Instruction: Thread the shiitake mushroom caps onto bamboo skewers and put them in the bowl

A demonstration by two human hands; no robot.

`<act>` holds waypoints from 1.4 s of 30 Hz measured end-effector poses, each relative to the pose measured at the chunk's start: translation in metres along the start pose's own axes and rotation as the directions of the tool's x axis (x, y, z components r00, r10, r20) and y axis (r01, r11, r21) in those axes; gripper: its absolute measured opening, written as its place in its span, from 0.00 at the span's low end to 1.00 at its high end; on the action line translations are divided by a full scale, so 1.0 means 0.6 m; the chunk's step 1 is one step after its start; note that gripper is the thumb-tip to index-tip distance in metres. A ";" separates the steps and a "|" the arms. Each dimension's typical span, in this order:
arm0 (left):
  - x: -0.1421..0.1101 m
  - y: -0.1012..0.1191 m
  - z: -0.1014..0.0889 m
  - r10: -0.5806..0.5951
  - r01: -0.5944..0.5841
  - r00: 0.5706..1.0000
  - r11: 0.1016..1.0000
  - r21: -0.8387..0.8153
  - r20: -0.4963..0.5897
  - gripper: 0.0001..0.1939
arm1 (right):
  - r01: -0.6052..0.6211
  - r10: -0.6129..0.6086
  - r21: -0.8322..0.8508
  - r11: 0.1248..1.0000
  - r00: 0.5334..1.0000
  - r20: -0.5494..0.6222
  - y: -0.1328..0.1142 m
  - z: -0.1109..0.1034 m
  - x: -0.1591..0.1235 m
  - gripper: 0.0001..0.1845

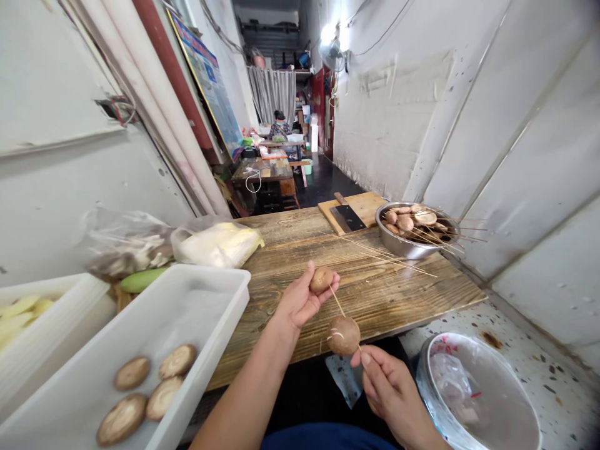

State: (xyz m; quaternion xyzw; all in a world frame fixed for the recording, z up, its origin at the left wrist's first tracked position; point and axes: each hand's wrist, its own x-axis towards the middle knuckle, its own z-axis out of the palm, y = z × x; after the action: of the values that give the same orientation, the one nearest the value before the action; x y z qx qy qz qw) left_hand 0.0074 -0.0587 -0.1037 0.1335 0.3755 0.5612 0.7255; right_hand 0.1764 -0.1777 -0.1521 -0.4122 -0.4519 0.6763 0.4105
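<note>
My left hand [297, 303] pinches a small brown mushroom [321, 279] at the tip of a thin bamboo skewer [336, 300]. A larger mushroom [344, 335] sits lower on the same skewer, just above my right hand [387, 387], which grips the skewer's near end. Both hands hover over the front edge of a wooden table [375, 294]. A metal bowl [403, 245] at the right holds several skewered mushrooms. Loose skewers [389, 256] lie beside it.
A white tray [210, 294] at the left holds several mushroom caps [150, 390]. Behind it lie plastic bags [215, 244] and another white tray [56, 325]. A cutting board with a cleaver [347, 217] sits at the table's far end. A lined bin [473, 394] stands bottom right. A person sits far down the corridor.
</note>
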 end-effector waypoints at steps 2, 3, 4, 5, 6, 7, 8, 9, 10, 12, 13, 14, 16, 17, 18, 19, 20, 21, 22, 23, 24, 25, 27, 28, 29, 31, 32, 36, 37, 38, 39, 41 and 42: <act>-0.002 0.000 0.000 0.004 -0.004 1.000 1.000 0.009 0.005 0.15 | 0.004 -0.004 -0.002 1.000 1.000 0.005 0.000 0.000 0.000 0.20; -0.003 0.000 0.000 0.007 -0.007 1.000 1.000 0.014 0.004 0.15 | 0.007 -0.007 -0.002 1.000 1.000 0.006 0.001 0.000 0.000 0.20; -0.004 0.000 0.000 0.009 -0.009 1.000 1.000 0.018 0.001 0.15 | 0.009 -0.009 -0.001 1.000 1.000 0.006 0.001 0.000 0.000 0.20; -0.005 0.000 -0.001 0.011 -0.011 1.000 1.000 0.022 -0.003 0.15 | 0.011 -0.011 -0.001 1.000 1.000 0.005 0.001 0.000 0.000 0.20; -0.006 0.000 -0.001 0.012 -0.012 1.000 1.000 0.026 -0.005 0.15 | 0.011 -0.011 -0.001 1.000 1.000 0.003 0.001 0.000 0.000 0.20; -0.006 0.000 -0.001 0.013 -0.013 1.000 0.999 0.030 -0.005 0.15 | 0.010 -0.010 0.001 1.000 1.000 0.000 0.001 0.000 0.000 0.20; -0.007 0.000 -0.001 0.013 -0.013 1.000 0.999 0.034 -0.005 0.15 | 0.007 -0.007 0.003 1.000 1.000 0.000 0.001 0.000 0.001 0.20; -0.007 -0.001 -0.001 0.013 -0.013 1.000 0.999 0.038 -0.005 0.15 | 0.005 -0.005 0.007 1.000 1.000 0.000 0.001 0.000 0.002 0.20; -0.007 -0.001 -0.001 0.014 -0.014 1.000 0.999 0.041 -0.004 0.15 | 0.004 -0.004 0.010 1.000 1.000 0.002 0.001 0.000 0.002 0.21; -0.006 -0.002 -0.001 0.017 -0.017 1.000 0.999 0.045 -0.002 0.15 | 0.004 -0.004 0.013 1.000 1.000 0.006 0.000 0.000 0.004 0.21; -0.006 -0.002 -0.001 0.020 -0.020 1.000 0.999 0.045 -0.001 0.15 | 0.005 -0.005 0.013 1.000 1.000 0.009 -0.001 0.000 0.004 0.21; -0.006 -0.002 -0.001 0.023 -0.023 1.000 0.999 0.044 0.002 0.15 | 0.005 -0.005 0.011 1.000 1.000 0.011 -0.001 0.000 0.005 0.21; -0.006 -0.002 0.000 0.031 -0.031 0.999 0.999 0.042 0.010 0.14 | 0.003 -0.003 0.004 1.000 1.000 0.013 -0.003 0.000 0.005 0.22; -0.006 -0.002 0.000 0.034 -0.035 0.999 0.999 0.040 0.015 0.14 | 0.003 -0.003 0.000 1.000 1.000 0.012 -0.005 0.000 0.005 0.22; -0.006 -0.001 0.000 0.038 -0.039 0.999 0.998 0.040 0.018 0.14 | 0.004 -0.004 -0.003 1.000 1.000 0.010 -0.006 -0.001 0.005 0.22; -0.006 -0.001 0.001 0.043 -0.043 0.999 0.998 0.038 0.020 0.14 | 0.004 -0.004 -0.005 1.000 1.000 0.008 -0.006 -0.001 0.004 0.22; -0.006 0.000 0.001 0.047 -0.047 0.999 0.998 0.036 0.020 0.14 | 0.004 -0.004 -0.005 1.000 1.000 0.007 -0.007 -0.001 0.004 0.22; -0.006 0.000 0.001 0.050 -0.051 0.999 0.998 0.033 0.016 0.14 | 0.004 -0.004 -0.004 1.000 1.000 0.008 -0.008 -0.001 0.003 0.21; -0.006 0.000 0.002 0.052 -0.052 0.999 0.998 0.030 0.009 0.14 | 0.002 -0.002 -0.004 1.000 1.000 0.010 -0.008 -0.001 0.003 0.22; -0.005 0.001 0.002 0.051 -0.051 0.999 0.998 0.027 0.001 0.14 | 0.000 0.000 -0.004 1.000 1.000 0.014 -0.008 -0.001 0.003 0.22; -0.005 0.001 0.002 0.048 -0.048 0.999 0.999 0.026 -0.004 0.13 | -0.002 0.002 -0.004 1.000 1.000 0.017 -0.009 -0.001 0.003 0.22; -0.005 0.001 0.002 0.045 -0.045 0.999 0.999 0.026 -0.006 0.13 | -0.002 0.002 -0.004 1.000 1.000 0.020 -0.009 -0.001 0.003 0.22; -0.004 0.001 0.002 0.041 -0.041 0.999 0.999 0.034 0.004 0.12 | -0.002 0.003 -0.002 1.000 1.000 0.023 -0.010 -0.001 0.005 0.22; -0.004 0.001 0.002 0.044 -0.044 0.999 0.998 0.042 0.013 0.12 | -0.002 0.003 -0.002 1.000 1.000 0.023 -0.010 -0.001 0.005 0.22; -0.004 0.000 0.002 0.050 -0.051 0.999 0.997 0.052 0.022 0.12 | -0.002 0.002 -0.004 1.000 1.000 0.021 -0.010 -0.002 0.006 0.21; -0.004 -0.001 0.001 0.068 -0.071 0.997 0.995 0.073 0.033 0.13 | 0.001 -0.001 -0.011 1.000 1.000 0.015 -0.010 -0.003 0.007 0.21; -0.004 -0.002 0.001 0.078 -0.081 0.996 0.993 0.083 0.039 0.13 | 0.003 -0.003 -0.013 1.000 1.000 0.013 -0.010 -0.004 0.007 0.21; -0.005 -0.004 0.000 0.101 -0.112 0.990 0.986 0.125 0.094 0.13 | 0.001 -0.001 -0.007 1.000 1.000 0.023 -0.011 -0.005 0.005 0.22; -0.005 -0.005 -0.001 0.102 -0.116 0.989 0.984 0.135 0.111 0.12 | 0.000 0.000 -0.005 1.000 1.000 0.025 -0.012 -0.005 0.005 0.22; -0.005 -0.005 -0.001 0.101 -0.119 0.987 0.983 0.143 0.123 0.12 | -0.002 0.002 -0.003 1.000 1.000 0.023 -0.013 -0.004 0.005 0.22; -0.006 -0.006 -0.002 0.101 -0.120 0.986 0.981 0.150 0.134 0.12 | -0.004 0.004 -0.002 1.000 1.000 0.019 -0.015 -0.003 0.005 0.22; -0.007 -0.007 -0.002 0.101 -0.125 0.984 0.979 0.161 0.148 0.12 | -0.015 0.015 0.005 1.000 1.000 0.006 -0.017 -0.002 0.005 0.23; -0.007 -0.007 -0.002 0.105 -0.130 0.983 0.978 0.166 0.153 0.12 | -0.022 0.022 0.011 1.000 1.000 0.001 -0.017 -0.001 0.005 0.23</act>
State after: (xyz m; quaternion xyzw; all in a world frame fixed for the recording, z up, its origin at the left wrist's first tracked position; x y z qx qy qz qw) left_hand 0.0093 -0.0643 -0.1056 0.2589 0.3616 0.5567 0.7016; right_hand 0.1780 -0.1722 -0.1432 -0.4145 -0.4440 0.6834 0.4049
